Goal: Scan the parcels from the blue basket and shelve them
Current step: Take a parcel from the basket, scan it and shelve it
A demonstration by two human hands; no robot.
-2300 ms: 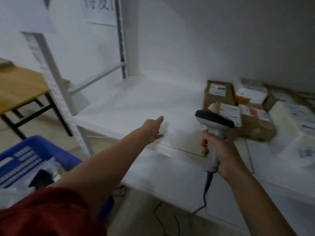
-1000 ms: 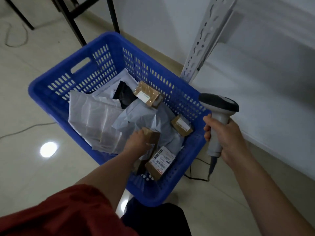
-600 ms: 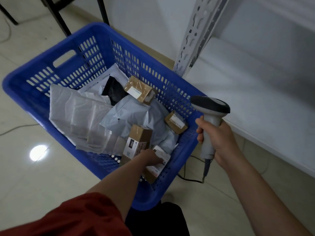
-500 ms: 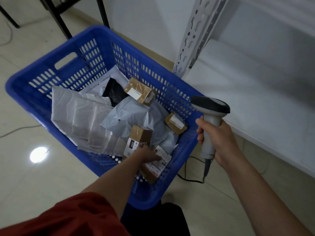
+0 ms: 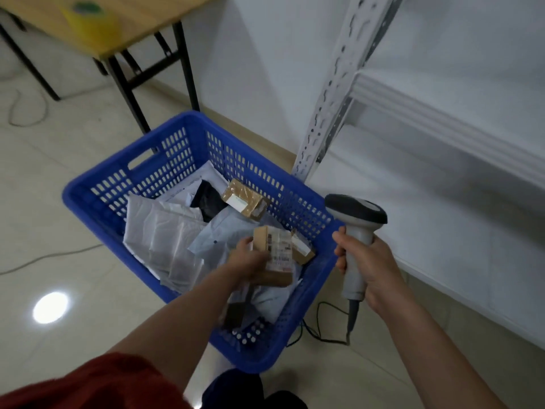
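Observation:
The blue basket [image 5: 97, 199] stands on the floor with several parcels inside. My left hand [image 5: 246, 259] grips a small brown box with a white barcode label [image 5: 275, 252], raised a little above the other parcels. My right hand [image 5: 370, 267] holds a grey handheld scanner [image 5: 355, 219] by its handle, just right of the basket, its head pointing left. Grey mailer bags [image 5: 160, 240], a taped brown box [image 5: 244, 199] and another small box [image 5: 302, 250] lie in the basket.
A white metal shelf [image 5: 442, 119] with a perforated upright [image 5: 333, 93] stands to the right. A wooden table with black legs [image 5: 124, 33] holds a roll of yellow tape [image 5: 88, 20] at upper left. The scanner cable [image 5: 321, 332] trails on the tiled floor.
My left hand has closed on the labelled brown box and lifted it out of the pile. The view has tilted up, bringing the table into sight. The scanner hand barely moved.

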